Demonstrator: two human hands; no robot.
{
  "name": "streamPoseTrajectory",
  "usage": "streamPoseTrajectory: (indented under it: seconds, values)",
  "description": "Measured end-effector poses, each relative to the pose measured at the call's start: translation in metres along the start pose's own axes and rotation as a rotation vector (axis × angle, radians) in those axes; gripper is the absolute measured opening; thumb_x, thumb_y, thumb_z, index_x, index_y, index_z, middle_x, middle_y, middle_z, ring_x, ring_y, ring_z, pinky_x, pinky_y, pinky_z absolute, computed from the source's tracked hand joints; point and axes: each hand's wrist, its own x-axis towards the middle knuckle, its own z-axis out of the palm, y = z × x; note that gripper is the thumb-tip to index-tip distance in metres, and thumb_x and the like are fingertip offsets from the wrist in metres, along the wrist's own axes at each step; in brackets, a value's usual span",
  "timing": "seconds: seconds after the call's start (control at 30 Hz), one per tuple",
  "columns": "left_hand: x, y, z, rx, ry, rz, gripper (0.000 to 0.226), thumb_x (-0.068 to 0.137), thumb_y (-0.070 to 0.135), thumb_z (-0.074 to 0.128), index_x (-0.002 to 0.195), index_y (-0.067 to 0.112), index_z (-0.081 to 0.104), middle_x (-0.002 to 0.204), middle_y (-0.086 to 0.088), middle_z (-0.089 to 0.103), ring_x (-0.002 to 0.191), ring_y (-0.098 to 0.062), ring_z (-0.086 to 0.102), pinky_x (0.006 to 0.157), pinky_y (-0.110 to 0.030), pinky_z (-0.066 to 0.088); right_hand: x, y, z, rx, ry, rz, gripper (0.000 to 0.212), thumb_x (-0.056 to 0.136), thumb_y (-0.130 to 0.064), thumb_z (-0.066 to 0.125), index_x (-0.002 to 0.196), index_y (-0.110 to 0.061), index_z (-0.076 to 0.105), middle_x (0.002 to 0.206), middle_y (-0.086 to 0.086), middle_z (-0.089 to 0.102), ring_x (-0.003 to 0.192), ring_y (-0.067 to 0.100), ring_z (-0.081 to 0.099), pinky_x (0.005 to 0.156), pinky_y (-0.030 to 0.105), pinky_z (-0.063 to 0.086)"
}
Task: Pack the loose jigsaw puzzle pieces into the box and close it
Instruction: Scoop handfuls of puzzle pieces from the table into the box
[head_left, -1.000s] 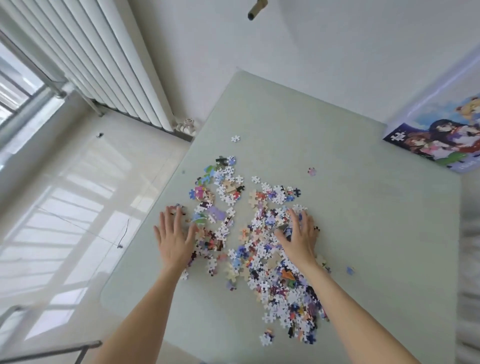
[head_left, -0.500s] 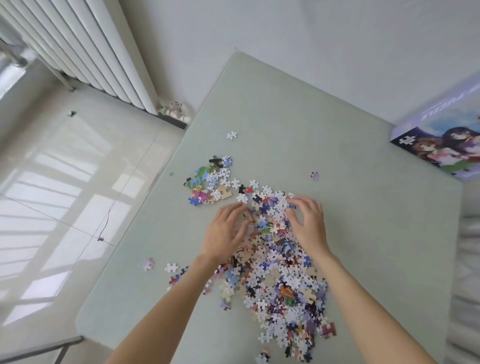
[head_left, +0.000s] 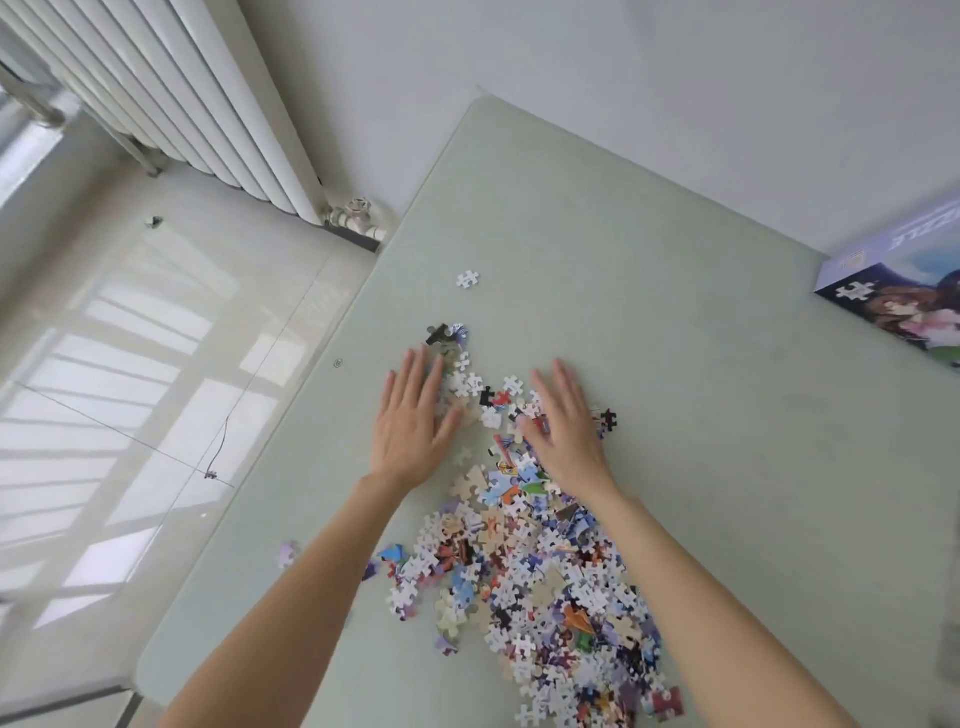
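A big heap of loose jigsaw pieces (head_left: 545, 582) covers the near middle of the pale green table (head_left: 701, 415). My left hand (head_left: 413, 426) lies flat with straight fingers on the far left edge of the heap. My right hand (head_left: 569, 423) lies flat on the heap's far right part, fingers spread. One white piece (head_left: 467, 279) lies alone farther back. A few dark pieces (head_left: 445, 333) sit just beyond my left fingertips. The puzzle box (head_left: 904, 291), with a printed picture on it, stands at the table's right edge, partly out of frame.
A stray piece (head_left: 287, 553) lies near the table's left edge by my left forearm. A white radiator (head_left: 171, 98) with a valve (head_left: 356, 213) stands at the left wall. A tiled floor (head_left: 130, 364) lies left of the table, a white wall behind.
Both hands went from curled together over the middle of the heap to flat and apart at its far end. The small far-left cluster now lies under my left hand. The camera tilted.
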Motion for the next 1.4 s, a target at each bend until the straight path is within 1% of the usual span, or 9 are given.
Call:
streamPoseTrajectory:
  seconds: [0.17, 0.3, 0.37, 0.5, 0.7, 0.87, 1.0, 1.17, 1.4]
  values:
    - [-0.034, 0.038, 0.005, 0.001, -0.202, 0.263, 0.064, 0.092, 0.059, 0.004, 0.148, 0.028, 0.007, 0.156, 0.008, -0.004, 0.143, -0.008, -0.014, 0.117, -0.035, -0.010, -0.044, 0.013, 0.005, -0.114, -0.091, -0.224, 0.054, 0.095, -0.051, 0.024, 0.144, -0.027, 0.030, 0.155, -0.009, 0.005, 0.143, 0.005, -0.004, 0.115, 0.025, -0.008]
    - [-0.028, 0.030, -0.011, -0.254, -0.080, 0.332, 0.047, 0.095, 0.044, 0.028, 0.126, 0.021, 0.054, 0.134, 0.003, 0.053, 0.127, -0.014, 0.044, 0.105, -0.040, 0.040, -0.052, 0.026, -0.013, 0.010, -0.049, -0.209, 0.041, 0.094, -0.040, 0.036, 0.125, -0.021, 0.056, 0.144, -0.008, 0.037, 0.134, 0.004, 0.023, 0.114, 0.028, 0.014]
    - [0.000, 0.019, -0.020, -0.263, 0.086, 0.294, 0.034, 0.093, 0.029, 0.041, 0.119, 0.016, 0.060, 0.122, -0.001, 0.061, 0.117, -0.018, 0.053, 0.097, -0.041, 0.048, -0.048, 0.031, -0.022, 0.056, 0.053, -0.157, 0.030, 0.095, -0.028, 0.047, 0.120, -0.020, 0.060, 0.140, -0.006, 0.045, 0.129, 0.001, 0.028, 0.110, 0.026, 0.021]
    - [0.075, 0.011, -0.036, -0.099, 0.064, 0.151, 0.050, 0.094, 0.027, 0.048, 0.141, 0.017, 0.036, 0.150, -0.002, 0.033, 0.140, -0.021, 0.023, 0.116, -0.040, 0.019, -0.032, 0.044, -0.031, -0.020, 0.172, 0.003, 0.035, 0.095, -0.023, 0.050, 0.130, -0.020, 0.051, 0.146, -0.003, 0.037, 0.137, 0.011, 0.025, 0.113, 0.030, 0.017]
    - [0.120, 0.024, -0.020, 0.150, -0.155, 0.134, 0.068, 0.097, 0.050, 0.022, 0.149, 0.014, -0.003, 0.157, 0.000, -0.009, 0.143, -0.013, -0.013, 0.116, -0.035, -0.012, -0.031, 0.045, -0.023, -0.018, 0.046, 0.149, 0.056, 0.098, -0.035, 0.038, 0.148, -0.023, 0.016, 0.156, -0.009, 0.001, 0.142, 0.007, -0.006, 0.117, 0.032, -0.001]
    - [0.054, 0.045, 0.001, 0.072, -0.262, 0.341, 0.072, 0.091, 0.060, 0.005, 0.148, 0.018, -0.005, 0.156, 0.002, -0.011, 0.142, -0.010, -0.017, 0.116, -0.034, -0.014, -0.061, 0.042, -0.009, 0.008, -0.019, 0.051, 0.053, 0.098, -0.038, 0.037, 0.147, -0.025, 0.021, 0.154, -0.013, 0.001, 0.140, 0.002, -0.009, 0.113, 0.023, -0.008]
    - [-0.022, 0.068, 0.013, -0.056, -0.343, 0.402, 0.073, 0.088, 0.064, 0.002, 0.148, 0.022, 0.005, 0.156, 0.006, -0.001, 0.143, -0.007, -0.010, 0.116, -0.032, -0.012, -0.092, 0.038, -0.003, 0.010, -0.018, 0.002, 0.057, 0.093, -0.045, 0.035, 0.145, -0.021, 0.029, 0.152, -0.006, 0.025, 0.141, 0.008, 0.017, 0.116, 0.026, 0.011]
    - [-0.060, 0.079, 0.005, -0.035, -0.366, 0.383, 0.076, 0.085, 0.066, 0.035, 0.147, 0.026, 0.017, 0.151, 0.009, 0.026, 0.139, -0.012, 0.020, 0.116, -0.032, 0.012, -0.122, 0.037, -0.004, -0.063, 0.025, 0.052, 0.067, 0.083, -0.057, 0.048, 0.139, -0.022, 0.037, 0.140, -0.005, 0.040, 0.129, 0.011, 0.035, 0.110, 0.034, 0.031]
    - [-0.087, 0.082, 0.002, 0.198, -0.355, 0.310, 0.106, 0.068, 0.062, 0.067, 0.147, 0.023, 0.008, 0.150, -0.003, 0.019, 0.137, -0.025, 0.017, 0.115, -0.039, 0.020, -0.142, 0.027, 0.001, -0.226, -0.039, 0.200, 0.112, 0.063, -0.064, 0.069, 0.147, -0.022, 0.010, 0.133, 0.009, 0.035, 0.116, 0.022, 0.039, 0.099, 0.032, 0.034]
